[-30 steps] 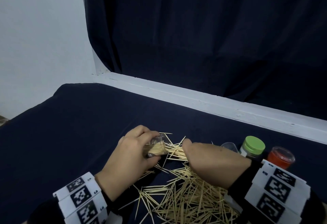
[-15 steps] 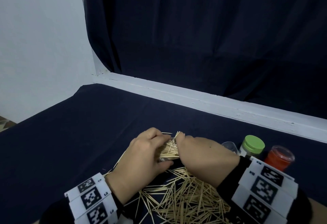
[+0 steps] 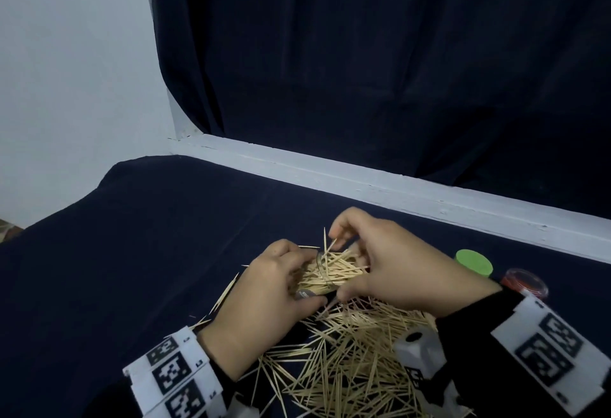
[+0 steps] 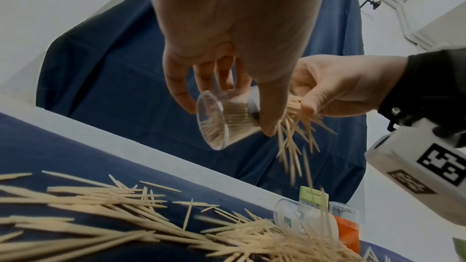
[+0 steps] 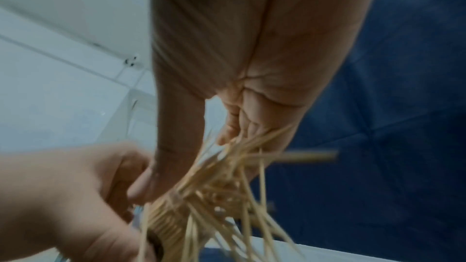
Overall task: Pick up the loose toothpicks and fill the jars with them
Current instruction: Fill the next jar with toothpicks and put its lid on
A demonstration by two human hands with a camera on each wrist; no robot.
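My left hand grips a small clear jar on its side, mouth toward the right, raised above the dark cloth. In the left wrist view the jar is partly filled with toothpicks. My right hand pinches a bunch of toothpicks at the jar's mouth. Several toothpicks are dropping from the bunch. A large pile of loose toothpicks lies under both hands. The right wrist view is blurred and shows the bunch splayed against my left hand.
A green-lidded jar and a red jar stand to the right of my hands. An empty clear jar lies on its side beside them. A white ledge runs along the table's far edge, with a dark curtain behind.
Both hands have risen from the cloth and come together. The right hand has gathered a bunch of toothpicks and brought it to the jar's mouth; some are falling.
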